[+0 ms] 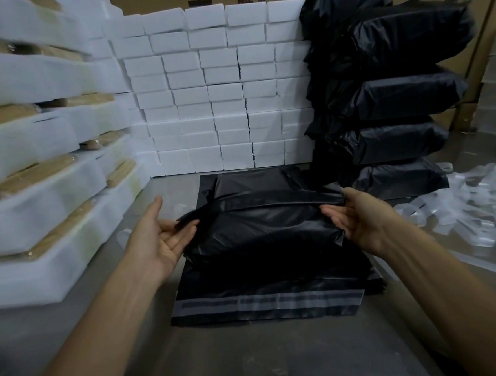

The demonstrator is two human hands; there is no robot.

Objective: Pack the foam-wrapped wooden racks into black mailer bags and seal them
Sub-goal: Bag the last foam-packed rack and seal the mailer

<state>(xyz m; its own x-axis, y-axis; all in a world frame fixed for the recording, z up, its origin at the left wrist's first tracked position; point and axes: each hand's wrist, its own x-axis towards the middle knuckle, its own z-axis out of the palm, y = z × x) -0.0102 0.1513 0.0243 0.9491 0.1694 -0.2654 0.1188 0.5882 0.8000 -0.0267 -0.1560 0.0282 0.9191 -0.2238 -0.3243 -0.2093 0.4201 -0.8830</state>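
A filled black mailer bag point(261, 231) is lying in the middle of the table point(253, 363), on top of a stack of flat empty mailer bags point(267, 307) whose grey adhesive strip is showing along the near edge. The left hand point(159, 241) is touching the left end of the bag with the palm turned up and the fingers almost straight; the thumb and fingertips are meeting the folded flap point(271, 202), but I cannot tell if they are really pinching it. The right hand point(357, 218) is holding the right end of the same flap, with the fingers curled around its edge. The flap is running as a dark band across the far side of the bag, between the two hands. At the left of the table, foam-wrapped wooden racks point(43, 178) are standing in a tall pile, with light wood showing at the open ends. Behind the bag, white foam blocks point(220, 101) are forming a wall. At the right, packed black bags point(393, 101) are lying one on another, and clear plastic strips point(471, 210) are lying scattered on the table just beside them.
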